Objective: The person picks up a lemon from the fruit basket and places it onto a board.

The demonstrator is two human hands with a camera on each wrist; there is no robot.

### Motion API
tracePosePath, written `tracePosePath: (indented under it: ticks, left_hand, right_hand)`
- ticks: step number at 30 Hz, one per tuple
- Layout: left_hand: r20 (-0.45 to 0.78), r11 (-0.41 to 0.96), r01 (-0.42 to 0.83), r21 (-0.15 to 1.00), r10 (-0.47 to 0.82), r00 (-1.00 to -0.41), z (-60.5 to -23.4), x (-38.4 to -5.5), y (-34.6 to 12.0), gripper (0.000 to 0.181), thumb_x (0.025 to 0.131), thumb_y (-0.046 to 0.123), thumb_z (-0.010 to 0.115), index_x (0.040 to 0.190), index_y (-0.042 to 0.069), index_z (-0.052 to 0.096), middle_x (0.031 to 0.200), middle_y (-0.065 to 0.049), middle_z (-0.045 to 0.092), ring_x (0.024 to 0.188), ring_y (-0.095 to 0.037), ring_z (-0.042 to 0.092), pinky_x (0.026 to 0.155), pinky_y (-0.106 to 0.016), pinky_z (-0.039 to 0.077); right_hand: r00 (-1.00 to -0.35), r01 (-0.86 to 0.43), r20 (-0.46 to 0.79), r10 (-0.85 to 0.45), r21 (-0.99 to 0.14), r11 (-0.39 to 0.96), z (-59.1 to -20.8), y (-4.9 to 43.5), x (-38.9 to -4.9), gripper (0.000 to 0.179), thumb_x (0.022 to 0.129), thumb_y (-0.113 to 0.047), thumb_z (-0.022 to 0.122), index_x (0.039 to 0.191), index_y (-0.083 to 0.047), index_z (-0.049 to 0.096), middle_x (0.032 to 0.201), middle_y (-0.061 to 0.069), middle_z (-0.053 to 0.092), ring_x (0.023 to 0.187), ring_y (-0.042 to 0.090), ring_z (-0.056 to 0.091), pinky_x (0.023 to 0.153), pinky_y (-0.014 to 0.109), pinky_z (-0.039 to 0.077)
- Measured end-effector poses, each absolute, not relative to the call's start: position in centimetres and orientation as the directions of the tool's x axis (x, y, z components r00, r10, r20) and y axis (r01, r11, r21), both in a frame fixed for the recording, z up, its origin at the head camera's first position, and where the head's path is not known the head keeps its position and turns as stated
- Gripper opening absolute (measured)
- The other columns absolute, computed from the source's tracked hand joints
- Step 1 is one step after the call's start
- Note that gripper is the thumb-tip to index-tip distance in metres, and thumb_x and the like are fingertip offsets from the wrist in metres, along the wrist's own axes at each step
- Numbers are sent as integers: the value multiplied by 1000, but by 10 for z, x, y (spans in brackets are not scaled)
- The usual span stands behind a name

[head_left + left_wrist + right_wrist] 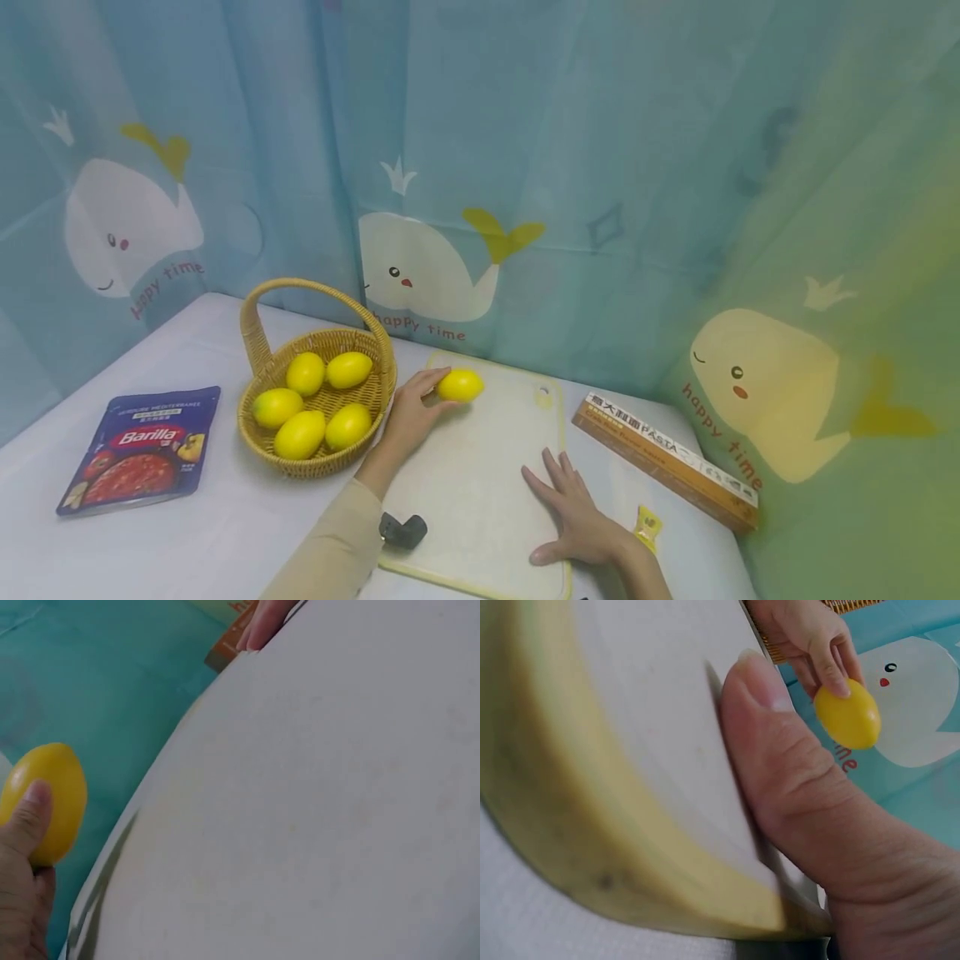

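Head view showed the left hand (408, 418) pinching a lemon (463, 386) above the cutting board (472, 475), the right hand (577, 515) spread by its edge. Moving the lemon seemed in hand; the next move probably called for lowering it steadily.

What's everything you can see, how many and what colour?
table: one, white, underneath
board: one, white, on table
basket: one, tan, beside board
basket lemons: five, yellow, in basket
held lemon: one, yellow, in left hand
pouch: one, blue, far left
box: one, brown and white, right of board
packet: one, yellow, beside box
gadget: one, black, by sleeve
curtain: count unclear, teal, behind
whales: three, whitish, on curtain
left hand: one, bare, near basket
right hand: one, bare, board's right edge
sleeve: one, beige, behind left hand
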State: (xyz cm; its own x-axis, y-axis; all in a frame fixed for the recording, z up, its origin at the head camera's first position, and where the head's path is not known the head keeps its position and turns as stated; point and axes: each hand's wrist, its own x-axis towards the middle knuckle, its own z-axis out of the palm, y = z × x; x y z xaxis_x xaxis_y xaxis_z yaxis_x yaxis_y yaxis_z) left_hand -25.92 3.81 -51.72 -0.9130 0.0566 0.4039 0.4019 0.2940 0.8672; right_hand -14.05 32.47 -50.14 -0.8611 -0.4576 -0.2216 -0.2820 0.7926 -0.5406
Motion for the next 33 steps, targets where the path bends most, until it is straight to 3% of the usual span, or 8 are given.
tracePosePath:
  ticks: [9,33]
  left_hand:
    - [348,232,348,908,41,-937,-528,-261,40,59,75,15,78,130,9,57,129,-5,58,122,-23,55,94,-20,49]
    - [275,287,275,918,40,-961,-529,-264,39,56,76,12,77,129,13,58,128,-5,57,123,-22,54,99,-30,48]
  right_hand:
    - [-857,-300,-207,-472,-545,783,-501,324,-139,109,62,-51,80,150,-17,27,158,22,-5,140,51,-14,110,68,-3]
    - [-860,-255,-242,-449,-559,789,-499,324,-141,109,63,-51,81,151,-21,25,159,18,-7,142,46,-17,112,65,-7]
